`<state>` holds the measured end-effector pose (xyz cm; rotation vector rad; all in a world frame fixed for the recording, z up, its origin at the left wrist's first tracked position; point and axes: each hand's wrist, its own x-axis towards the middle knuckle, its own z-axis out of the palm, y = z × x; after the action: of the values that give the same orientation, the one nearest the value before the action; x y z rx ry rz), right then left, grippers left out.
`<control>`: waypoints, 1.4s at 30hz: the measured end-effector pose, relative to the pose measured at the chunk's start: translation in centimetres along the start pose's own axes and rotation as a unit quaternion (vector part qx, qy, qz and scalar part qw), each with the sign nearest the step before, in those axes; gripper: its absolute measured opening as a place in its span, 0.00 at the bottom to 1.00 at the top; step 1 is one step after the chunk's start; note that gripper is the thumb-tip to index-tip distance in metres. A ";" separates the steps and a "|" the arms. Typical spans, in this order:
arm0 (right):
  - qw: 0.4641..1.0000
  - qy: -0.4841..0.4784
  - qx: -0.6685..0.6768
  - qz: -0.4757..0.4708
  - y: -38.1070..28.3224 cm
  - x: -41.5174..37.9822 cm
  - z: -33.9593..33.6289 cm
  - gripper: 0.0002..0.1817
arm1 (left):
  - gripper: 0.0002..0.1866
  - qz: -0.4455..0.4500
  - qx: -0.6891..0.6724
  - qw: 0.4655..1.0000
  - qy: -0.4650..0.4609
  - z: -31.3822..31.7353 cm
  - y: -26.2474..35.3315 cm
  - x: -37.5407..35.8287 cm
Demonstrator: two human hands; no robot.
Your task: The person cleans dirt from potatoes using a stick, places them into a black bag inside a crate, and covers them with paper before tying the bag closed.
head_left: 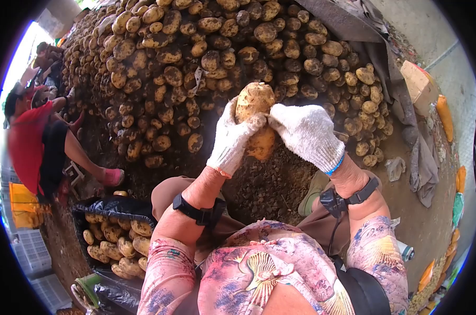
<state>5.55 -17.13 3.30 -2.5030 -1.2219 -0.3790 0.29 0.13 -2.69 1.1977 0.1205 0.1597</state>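
Dirt covers the ground [269,184] in front of us, dark and crumbly, and a great heap of potatoes [206,58] fills the upper half of the frame, many of them crusted with soil. At the right edge a grey cloth [406,121] trails down beside a cardboard box [419,84], with bare concrete beyond. At lower left a black bag [117,207] lies open with potatoes in it, and at far left a person in a red top [28,144] sits by the heap. In the centre of the frame we hold one large potato [254,102] up between both gloved hands: our left hand [232,139] wraps it from below and the left, fingers closed on it, while our right hand [309,134] pinches at its right side, the two gloves touching.
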 end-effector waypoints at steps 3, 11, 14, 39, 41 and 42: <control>0.997 -0.028 0.063 -0.021 0.9 0.1 -0.6 0.07 | 0.32 -0.057 -0.038 0.998 -0.002 -0.6 -0.1 0.3; 0.977 0.088 0.177 0.076 2.0 0.4 -1.6 0.08 | 0.36 -0.035 -0.170 0.983 -0.060 -0.6 0.9 -0.2; 0.986 0.094 0.126 0.057 1.9 0.2 -2.0 0.08 | 0.35 -0.037 -0.166 0.984 -0.061 -0.4 1.1 -0.5; 0.976 0.201 0.025 0.085 2.4 0.8 -1.5 0.08 | 0.40 -0.037 -0.130 0.988 -0.069 -0.7 1.8 -0.2; 0.980 0.182 0.065 0.055 2.2 0.7 -2.1 0.07 | 0.43 -0.038 -0.126 0.989 -0.073 -0.6 2.1 -0.1; 0.980 0.182 0.066 0.055 2.2 0.7 -2.4 0.07 | 0.45 -0.016 -0.093 0.992 -0.086 -0.6 2.2 0.0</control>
<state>7.49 -18.89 5.39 -2.2491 -0.9275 -0.6689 0.02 1.47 -0.82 1.0180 -0.0256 0.0379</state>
